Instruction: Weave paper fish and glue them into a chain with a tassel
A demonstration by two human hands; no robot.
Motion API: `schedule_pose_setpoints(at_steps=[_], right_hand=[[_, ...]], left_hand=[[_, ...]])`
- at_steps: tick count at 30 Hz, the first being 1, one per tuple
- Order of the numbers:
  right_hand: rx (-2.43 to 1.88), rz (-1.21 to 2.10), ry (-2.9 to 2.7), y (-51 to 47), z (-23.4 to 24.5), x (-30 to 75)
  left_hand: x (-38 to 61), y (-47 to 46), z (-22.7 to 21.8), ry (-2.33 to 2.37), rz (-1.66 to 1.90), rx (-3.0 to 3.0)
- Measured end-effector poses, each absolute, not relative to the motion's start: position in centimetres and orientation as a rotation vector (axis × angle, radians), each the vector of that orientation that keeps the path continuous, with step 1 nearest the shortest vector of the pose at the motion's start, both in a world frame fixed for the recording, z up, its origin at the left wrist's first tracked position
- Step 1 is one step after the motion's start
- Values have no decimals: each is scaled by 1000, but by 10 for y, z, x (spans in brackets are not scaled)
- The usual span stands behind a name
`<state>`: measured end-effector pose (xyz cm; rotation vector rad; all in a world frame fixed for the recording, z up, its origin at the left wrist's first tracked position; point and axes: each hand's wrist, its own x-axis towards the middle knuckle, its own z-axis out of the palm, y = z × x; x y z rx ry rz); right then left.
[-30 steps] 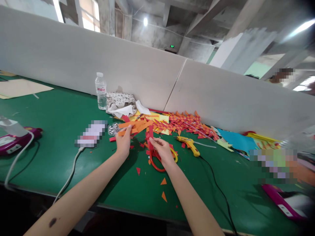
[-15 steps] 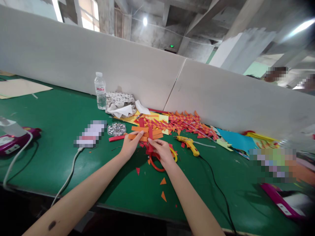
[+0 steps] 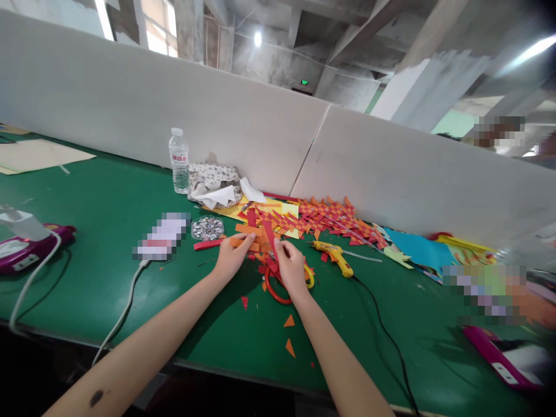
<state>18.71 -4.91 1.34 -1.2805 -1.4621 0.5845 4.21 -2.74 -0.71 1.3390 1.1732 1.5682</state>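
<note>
Orange paper strips (image 3: 247, 230) are pinched in my left hand (image 3: 231, 253), its thumb lying over them. My right hand (image 3: 290, 263) closes on a red paper strip (image 3: 269, 231) that slants up and away across the right ends of the orange ones. Beneath my hands lies a pair of scissors with red and yellow handles (image 3: 278, 294), its blades hidden. Red and orange paper scraps (image 3: 289, 321) are scattered around. Another red strip (image 3: 208, 245) sticks out to the left of my left hand. Beyond my hands lie several woven red-and-orange paper fish (image 3: 324, 214).
A yellow glue gun (image 3: 334, 255) with a black cord rests right of my hands. Left are a tub of small silvery pieces (image 3: 207, 228), a blurred phone (image 3: 163, 237) on a cable, and a water bottle (image 3: 179, 162). A pale partition (image 3: 243, 127) stands behind the green table.
My right hand has shifted slightly right and its fingers have curled in. The red strip, upright before, now tilts across the orange strips. My left hand has stayed nearly in place.
</note>
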Motion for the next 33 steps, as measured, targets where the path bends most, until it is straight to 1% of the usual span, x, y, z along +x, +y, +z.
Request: schedule_pose_setpoints(at_steps=[10,15,20,24,27,33], right_hand=[[-1201,576,-1324,-50,11,181],[-1171,545,-1270,-50,13,180],[-1206,510,-1332,-54,13,180],[-1155,446,-1454,-58,15,181],[-1129,466,-1487,-57,13,181],[-1050,585,-1323,-50,6,181]], left_hand=[[46,-31,-4,1078,1508,1329],[48,-38,1,931,1383,1238],[49,-38,3,859,1344,1090],[47,-35,1,821,1359,1021],[46,-33,0,781,1364,941],[39,-33,6,556,1289,839]])
